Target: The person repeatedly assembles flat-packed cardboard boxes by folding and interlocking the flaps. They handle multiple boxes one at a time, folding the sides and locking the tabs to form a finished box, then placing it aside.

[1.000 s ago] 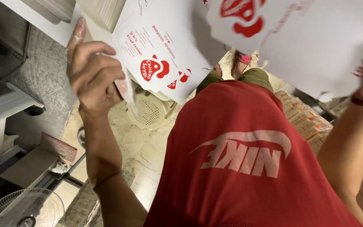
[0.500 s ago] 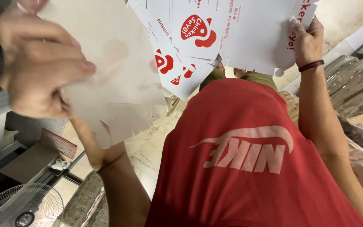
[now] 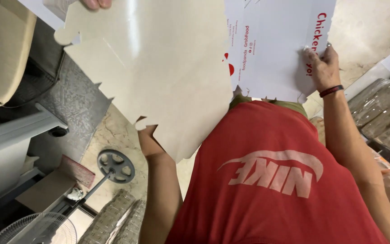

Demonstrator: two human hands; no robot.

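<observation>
I look down over my red shirt [image 3: 267, 180]. My left hand [image 3: 95, 3] shows only as fingertips at the top edge, gripping a flat, unfolded cardboard box blank [image 3: 159, 77] whose plain beige inner side faces me and hides the rest of that hand. To its right, my right hand [image 3: 322, 68], with a dark band on the wrist, pinches the right edge of white printed box blanks [image 3: 271, 49] with red print. The beige blank overlaps the white one's left part.
A floor fan's round base [image 3: 116, 166] and wire grille [image 3: 41, 228] stand at the lower left. A beige cushioned seat [image 3: 1, 49] is at the upper left. Plastic-wrapped brown stacks [image 3: 384, 113] lie at the right, and more wrapped bundles [image 3: 113, 221] lie near the fan.
The beige blank has swung up and to the right, now covering the middle of the view and hiding most of my left hand. My right hand stayed on the white blanks' edge.
</observation>
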